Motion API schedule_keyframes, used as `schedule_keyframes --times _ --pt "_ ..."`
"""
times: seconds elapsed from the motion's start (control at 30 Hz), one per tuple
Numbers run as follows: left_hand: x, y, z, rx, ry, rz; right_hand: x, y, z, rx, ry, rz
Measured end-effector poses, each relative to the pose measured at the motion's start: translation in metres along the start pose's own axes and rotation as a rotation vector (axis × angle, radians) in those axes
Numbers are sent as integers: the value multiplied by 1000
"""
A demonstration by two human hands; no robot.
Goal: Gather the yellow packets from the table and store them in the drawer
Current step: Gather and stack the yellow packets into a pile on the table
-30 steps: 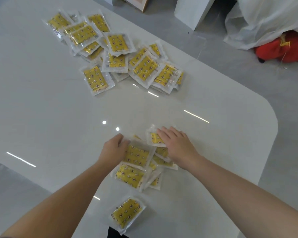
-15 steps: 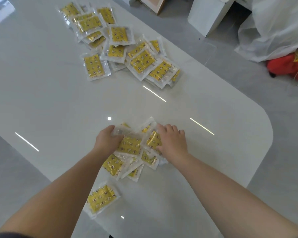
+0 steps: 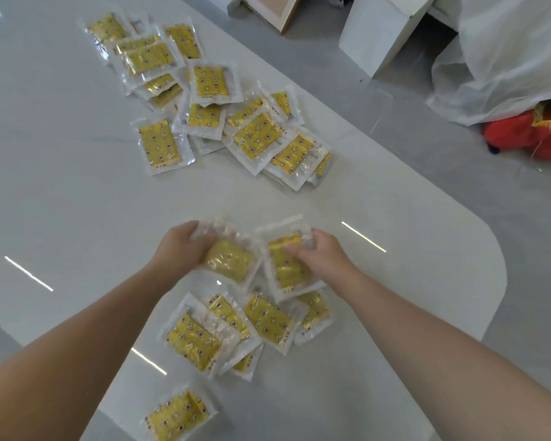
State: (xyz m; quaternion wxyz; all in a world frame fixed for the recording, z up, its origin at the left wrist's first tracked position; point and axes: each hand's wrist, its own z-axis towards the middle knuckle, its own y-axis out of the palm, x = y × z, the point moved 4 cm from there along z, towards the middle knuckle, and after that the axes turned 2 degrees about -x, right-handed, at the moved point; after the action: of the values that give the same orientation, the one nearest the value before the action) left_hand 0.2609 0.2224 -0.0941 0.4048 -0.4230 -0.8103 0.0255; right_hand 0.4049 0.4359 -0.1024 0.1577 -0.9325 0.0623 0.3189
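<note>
My left hand (image 3: 180,248) grips a yellow packet (image 3: 228,259) in clear wrap, lifted off the white table (image 3: 61,202). Beside it, my right hand (image 3: 320,254) holds another yellow packet (image 3: 288,268) by its top edge. Under both hands lies a small heap of several packets (image 3: 236,329). A single packet (image 3: 175,416) rests apart near the front edge. A larger scattered pile of packets (image 3: 204,103) covers the far part of the table. No drawer is in view.
The table's rounded corner (image 3: 497,265) is to the right, with grey floor beyond. On the floor stand a white box (image 3: 382,33), a framed board (image 3: 274,11), white sheeting (image 3: 516,58) and a red object (image 3: 528,132).
Both hands went from pressing flat on the near heap to closing on one packet each and lifting them. The view shifted, so the heap now lies lower in the frame.
</note>
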Motion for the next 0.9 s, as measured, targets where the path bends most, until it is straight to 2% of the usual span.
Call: schedule_keyframes --times 0.07,0.17,0.33,0.4,0.5,0.57,0.67,0.73,0.83,0.9 --pt "13 -6 9 83 -47 -184 -9 -20 9 107 -9 188" --pt "28 -3 21 181 -113 -356 -22 -41 25 204 -1 314" --pt "76 7 48 235 -116 -649 -62 -55 59 213 -26 586" --pt "93 7 60 202 -139 -712 -83 -58 66 159 -35 555" --pt "90 17 58 80 -258 -523 -85 -49 61 25 82 235" --pt "72 23 46 70 -278 -331 -72 -41 53 12 107 68" --pt "42 28 23 65 -125 27 -49 -29 32 19 44 -128" --pt "24 31 2 16 -8 256 -35 -18 11 -27 -68 -353" --pt "-9 34 -34 -80 78 450 -13 6 -21 -154 -174 -677" --pt "-32 33 -54 -123 112 568 -1 22 -37 -215 -231 -793"
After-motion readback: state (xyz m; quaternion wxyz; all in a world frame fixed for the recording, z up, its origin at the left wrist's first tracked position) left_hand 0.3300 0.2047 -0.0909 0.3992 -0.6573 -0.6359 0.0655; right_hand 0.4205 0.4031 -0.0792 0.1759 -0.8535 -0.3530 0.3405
